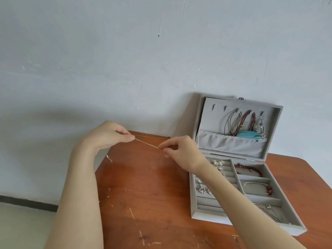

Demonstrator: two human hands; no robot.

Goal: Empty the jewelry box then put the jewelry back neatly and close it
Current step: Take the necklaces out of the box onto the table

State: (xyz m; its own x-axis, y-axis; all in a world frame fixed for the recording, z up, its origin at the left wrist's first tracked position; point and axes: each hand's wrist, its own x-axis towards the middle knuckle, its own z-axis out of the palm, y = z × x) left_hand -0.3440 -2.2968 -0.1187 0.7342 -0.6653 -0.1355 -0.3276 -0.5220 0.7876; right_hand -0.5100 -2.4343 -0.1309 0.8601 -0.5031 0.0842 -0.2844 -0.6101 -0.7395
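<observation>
Head view: both hands are up over the wooden table, stretching a thin chain necklace between them. Left hand pinches one end between thumb and fingertips; right hand pinches the other end the same way. The chain runs taut and doubled across the gap, and a small pendant seems to dangle below the left hand, too small to be sure.

The jewelry box sits just right of the right hand, lid open and leaning back near the wall. Lid hooks carry necklaces, with a blue feather piece in the pocket. Tray compartments hold earrings and a red bead bracelet, right of the right forearm.

Judgement: the box looks mostly full, so this is either early emptying or a late put-back; I can't tell which. Next move needs the chain kept straight and untangled, then laid flat on the table or hung on a free lid hook.
</observation>
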